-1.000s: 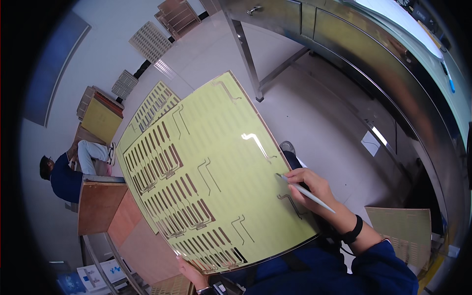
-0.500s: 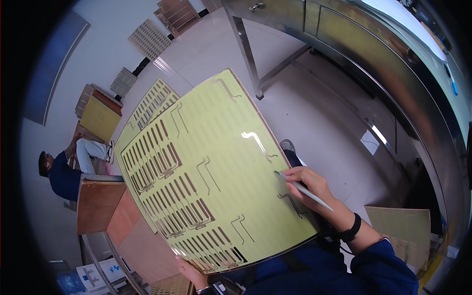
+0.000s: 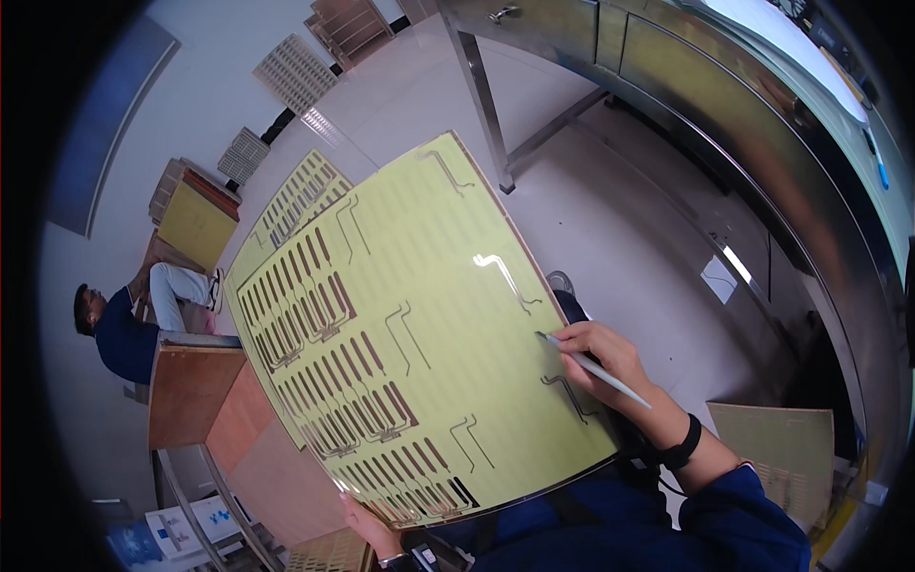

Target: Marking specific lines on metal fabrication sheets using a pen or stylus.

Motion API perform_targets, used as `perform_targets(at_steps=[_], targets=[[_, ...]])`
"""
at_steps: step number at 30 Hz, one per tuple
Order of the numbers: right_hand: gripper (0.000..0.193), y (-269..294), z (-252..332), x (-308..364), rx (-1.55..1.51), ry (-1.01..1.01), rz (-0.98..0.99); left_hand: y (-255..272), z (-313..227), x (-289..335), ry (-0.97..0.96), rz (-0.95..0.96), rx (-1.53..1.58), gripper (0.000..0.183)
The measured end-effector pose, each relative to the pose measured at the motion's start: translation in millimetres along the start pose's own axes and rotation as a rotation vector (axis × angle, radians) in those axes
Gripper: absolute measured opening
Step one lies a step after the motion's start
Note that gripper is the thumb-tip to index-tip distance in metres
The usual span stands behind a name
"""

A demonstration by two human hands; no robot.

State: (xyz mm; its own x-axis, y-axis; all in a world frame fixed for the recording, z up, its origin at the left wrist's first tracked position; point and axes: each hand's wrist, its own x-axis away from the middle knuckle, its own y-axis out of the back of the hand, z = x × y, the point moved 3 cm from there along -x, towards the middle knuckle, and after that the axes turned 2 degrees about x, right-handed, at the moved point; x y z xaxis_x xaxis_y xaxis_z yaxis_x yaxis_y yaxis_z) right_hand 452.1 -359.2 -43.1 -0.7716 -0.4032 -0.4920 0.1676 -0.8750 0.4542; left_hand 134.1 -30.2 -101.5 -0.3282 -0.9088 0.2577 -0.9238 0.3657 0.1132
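Note:
A large yellow-green panel (image 3: 448, 324) lies tilted in front of me, with rows of dark slots and thin bent line patterns on its left half and fewer bent lines on its right. My left hand (image 3: 370, 527) grips the panel's lower left edge; part of its fingers is hidden beneath. Near the right edge, my right hand (image 3: 607, 357) pinches a slim light-grey pen-like tool (image 3: 620, 385). Its dark pointed tip is at the panel's surface, between two bent lines; whether it touches I cannot tell.
A similar slotted panel (image 3: 303, 191) stands behind mine. To the left are a wooden board structure (image 3: 195, 396) and a seated person (image 3: 129, 334). A metal workbench (image 3: 610, 43) runs along the upper right. Another panel (image 3: 772, 458) leans at the lower right.
The whole view has shifted very slightly. Both hands keep their holds, and the tool tip stays at about the same spot on the panel.

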Motion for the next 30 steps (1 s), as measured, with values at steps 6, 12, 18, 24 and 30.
perform_targets(at_steps=[6, 12, 18, 24, 30], targets=[[0.016, -0.7, -0.5, 0.1, 0.002, -0.009, -0.012, -0.4, 0.1, -0.3, 0.002, -0.012, -0.007, 0.048], [0.016, -0.1, -1.9, -0.5, 0.013, 0.005, -0.021, 11.2, 15.2, -9.1, 0.013, -0.014, 0.014, 0.047], [0.016, 0.0, -0.5, -1.1, 0.001, -0.038, 0.011, 15.7, 17.1, -11.5, 0.014, -0.028, -0.019, 0.047], [0.014, -2.9, -4.0, -1.7, 0.025, -0.005, -0.009, 4.3, 4.9, -4.2, -0.008, -0.009, -0.007, 0.047], [0.015, 1.0, -2.0, -0.7, 0.005, 0.003, 0.023, 5.0, 3.9, -5.4, -0.076, -0.002, -0.053, 0.046]])
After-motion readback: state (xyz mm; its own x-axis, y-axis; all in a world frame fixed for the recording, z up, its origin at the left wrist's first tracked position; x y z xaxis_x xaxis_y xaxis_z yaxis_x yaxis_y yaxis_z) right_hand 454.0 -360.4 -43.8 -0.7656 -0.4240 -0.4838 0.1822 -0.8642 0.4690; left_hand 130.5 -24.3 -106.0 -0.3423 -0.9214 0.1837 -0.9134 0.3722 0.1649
